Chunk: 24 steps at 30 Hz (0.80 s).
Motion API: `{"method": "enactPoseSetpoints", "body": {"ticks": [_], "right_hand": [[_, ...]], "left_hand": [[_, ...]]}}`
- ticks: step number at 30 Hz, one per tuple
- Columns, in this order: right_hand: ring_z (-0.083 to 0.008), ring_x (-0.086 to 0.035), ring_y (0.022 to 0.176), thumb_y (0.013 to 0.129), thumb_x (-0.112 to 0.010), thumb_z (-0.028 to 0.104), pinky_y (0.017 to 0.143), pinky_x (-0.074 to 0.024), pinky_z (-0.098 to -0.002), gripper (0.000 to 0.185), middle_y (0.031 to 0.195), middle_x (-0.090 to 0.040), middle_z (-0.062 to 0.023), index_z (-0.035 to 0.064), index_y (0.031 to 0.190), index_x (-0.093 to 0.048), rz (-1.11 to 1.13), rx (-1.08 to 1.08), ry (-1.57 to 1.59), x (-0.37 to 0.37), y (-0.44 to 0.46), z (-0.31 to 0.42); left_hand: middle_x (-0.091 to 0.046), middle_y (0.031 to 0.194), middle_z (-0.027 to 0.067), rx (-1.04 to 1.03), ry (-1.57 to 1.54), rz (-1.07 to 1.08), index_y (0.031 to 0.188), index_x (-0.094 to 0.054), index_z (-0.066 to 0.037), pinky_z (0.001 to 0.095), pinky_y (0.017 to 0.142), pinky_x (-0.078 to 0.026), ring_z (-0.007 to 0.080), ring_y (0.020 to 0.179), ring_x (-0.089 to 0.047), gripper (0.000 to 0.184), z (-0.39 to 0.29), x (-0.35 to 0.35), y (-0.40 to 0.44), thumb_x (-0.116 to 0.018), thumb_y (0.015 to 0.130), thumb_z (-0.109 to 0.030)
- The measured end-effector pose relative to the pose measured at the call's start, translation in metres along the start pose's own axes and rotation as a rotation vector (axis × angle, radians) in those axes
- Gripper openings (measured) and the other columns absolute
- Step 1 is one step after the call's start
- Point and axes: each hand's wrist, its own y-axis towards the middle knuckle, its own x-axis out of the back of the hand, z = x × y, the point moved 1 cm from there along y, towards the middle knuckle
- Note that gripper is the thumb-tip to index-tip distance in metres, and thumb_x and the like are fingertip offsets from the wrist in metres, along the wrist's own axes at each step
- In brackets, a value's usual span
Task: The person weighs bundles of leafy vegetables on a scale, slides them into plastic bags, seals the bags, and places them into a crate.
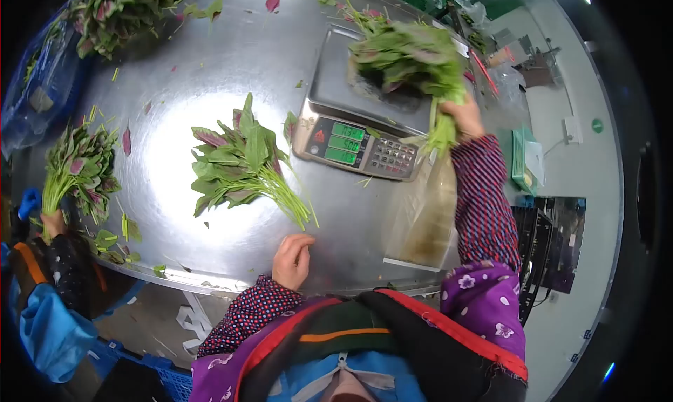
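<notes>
My right hand (464, 118) is closed around the stems of a bunch of amaranth greens (413, 55), whose leaves hang over the pan of a digital scale (326, 79). The leaves are blurred, and I cannot tell whether they touch the pan. Green digits glow on the scale's display. My left hand (292, 260) rests near the front edge of the metal table (350, 251), fingers curled with nothing visible in them. Just above it lies a second amaranth bunch (245, 160), stems pointing toward the hand. A clear plastic bag (424, 223) lies below the right forearm.
At the left, a co-worker's hand (53, 223) holds another bunch of greens (80, 167). More greens (123, 13) are heaped at the back left beside a plastic-lined blue crate (38, 86). Loose leaves are scattered about. A red pen (484, 72) lies right of the scale.
</notes>
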Motion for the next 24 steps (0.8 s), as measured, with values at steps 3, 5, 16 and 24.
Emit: {"method": "enactPoseSetpoints", "body": {"ticks": [3,5,16,24], "right_hand": [[-0.0169,-0.055,0.074,0.068,-0.059,-0.002,0.064,-0.049,-0.0283,0.039,0.087,-0.057,-0.0073,0.0022,0.106,-0.049,-0.095,0.04,0.278,0.075,-0.09,0.066],[-0.0169,-0.054,0.071,0.073,-0.058,0.0,0.066,-0.0509,-0.0279,0.035,0.094,-0.055,-0.0088,0.0011,0.106,-0.048,-0.14,0.028,0.424,0.124,-0.139,0.075],[-0.0174,-0.054,0.081,0.08,-0.057,0.016,0.069,-0.0473,-0.0309,0.039,0.095,-0.055,-0.0075,0.0055,0.116,-0.046,0.008,-0.651,1.068,0.119,-0.236,-0.286],[-0.0249,-0.054,0.093,0.074,-0.066,0.03,0.078,-0.0427,-0.0332,0.052,0.109,-0.055,-0.0171,0.0,0.113,-0.049,-0.32,-0.349,-0.645,0.2,-0.295,-0.247]], "left_hand": [[-0.058,0.089,0.0124,-0.039,0.012,0.096,0.089,-0.059,-0.002,0.033,0.071,-0.045,0.0286,0.081,-0.056,0.019,-0.005,-0.015,-0.001,-0.052,0.074,0.006],[-0.058,0.09,0.0128,-0.109,0.028,0.196,0.089,-0.059,-0.002,0.0333,0.071,-0.046,0.0291,0.081,-0.056,0.019,-0.013,-0.034,0.001,-0.052,0.074,0.006],[-0.05,0.113,0.0199,-0.022,0.217,0.474,0.127,-0.033,-0.001,0.0348,0.082,-0.045,0.0271,0.095,-0.055,0.058,0.0,-0.26,0.053,-0.059,0.077,-0.015],[-0.062,0.097,0.0157,0.219,0.221,0.607,0.114,-0.05,-0.007,0.0349,0.084,-0.046,0.0296,0.093,-0.059,0.037,0.009,-0.273,0.067,-0.053,0.077,-0.013]]}}
